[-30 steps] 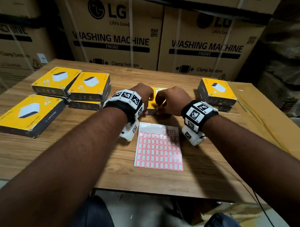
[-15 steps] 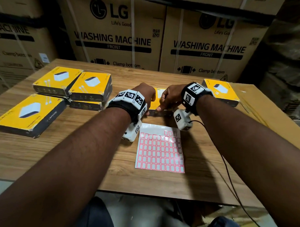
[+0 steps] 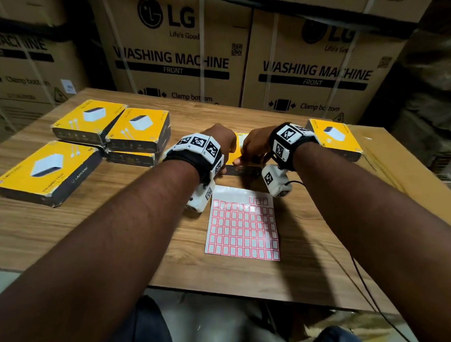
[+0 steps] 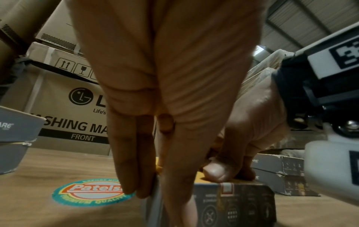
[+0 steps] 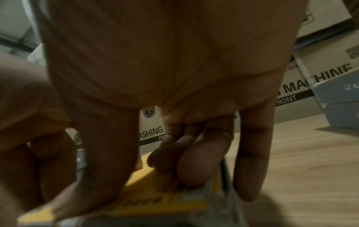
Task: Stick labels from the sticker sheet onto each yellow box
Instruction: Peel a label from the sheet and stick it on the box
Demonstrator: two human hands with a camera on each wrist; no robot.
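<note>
One yellow box [image 3: 237, 156] lies at mid-table under both hands. My left hand [image 3: 218, 141] grips its left end, with the fingers [image 4: 134, 161] down the side. My right hand [image 3: 254, 146] sits on the box top [image 5: 155, 198]: the thumb [image 4: 217, 172] presses at the front edge, the middle fingers are curled, and the little finger [image 5: 250, 161] hangs past the right side. A white red-edged label [image 4: 226, 188] shows on the dark front face [image 4: 246, 205] below the thumb. The sticker sheet [image 3: 243, 227] lies flat just in front.
Several more yellow boxes lie on the wooden table [image 3: 101, 243]: a group at the left [image 3: 141, 128] [image 3: 47, 168] and a stack at the right [image 3: 333, 138]. Large washing-machine cartons [image 3: 177, 54] wall the far edge. A round logo sticker [image 4: 87, 193] sits on the tabletop.
My right wrist has lifted and turned, uncovering the right-hand stack, and its thumb now presses at the box's front edge. The left hand has stayed put.
</note>
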